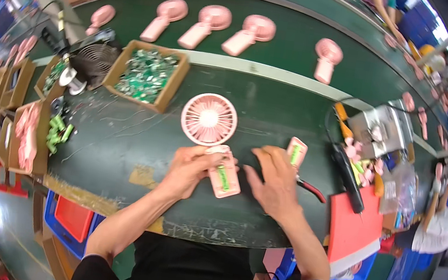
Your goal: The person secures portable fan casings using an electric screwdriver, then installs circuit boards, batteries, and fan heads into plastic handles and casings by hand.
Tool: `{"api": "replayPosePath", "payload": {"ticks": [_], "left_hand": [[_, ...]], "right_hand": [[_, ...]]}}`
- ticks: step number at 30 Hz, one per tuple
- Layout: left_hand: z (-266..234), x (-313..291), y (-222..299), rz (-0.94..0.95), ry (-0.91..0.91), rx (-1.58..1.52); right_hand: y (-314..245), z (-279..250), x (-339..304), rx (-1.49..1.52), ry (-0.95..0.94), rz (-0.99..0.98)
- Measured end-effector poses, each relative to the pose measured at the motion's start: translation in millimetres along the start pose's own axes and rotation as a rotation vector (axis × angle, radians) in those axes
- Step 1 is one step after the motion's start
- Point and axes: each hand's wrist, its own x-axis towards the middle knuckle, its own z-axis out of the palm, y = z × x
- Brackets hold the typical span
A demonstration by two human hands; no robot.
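My left hand is closed around the handle of a pink handheld fan, whose round slatted head points away from me. The handle lies opened, and a green battery shows inside it. My right hand hovers just right of it, fingers apart, with nothing visible in it. Beyond its fingers lies another pink handle piece with a green part inside. Pliers with red-and-black handles stick out beside that hand, their jaws hidden.
A box of green circuit boards stands at the back left, near a solder spool and loose green batteries. An electric screwdriver lies at the right by a red sheet. Several pink fans lie on the belt beyond.
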Motion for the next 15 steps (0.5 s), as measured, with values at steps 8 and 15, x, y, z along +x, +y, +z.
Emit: {"api": "replayPosePath", "payload": {"ticks": [8, 15], "left_hand": [[-3.2, -2.3, 9.6, -0.058, -0.011, -0.11], [-3.7, -2.7, 8.8, -0.071, 0.004, -0.207]], "right_hand": [[67.2, -23.5, -10.2, -0.286, -0.042, -0.127], [15.0, -18.7, 6.5, 0.142, 0.034, 0.125]]}}
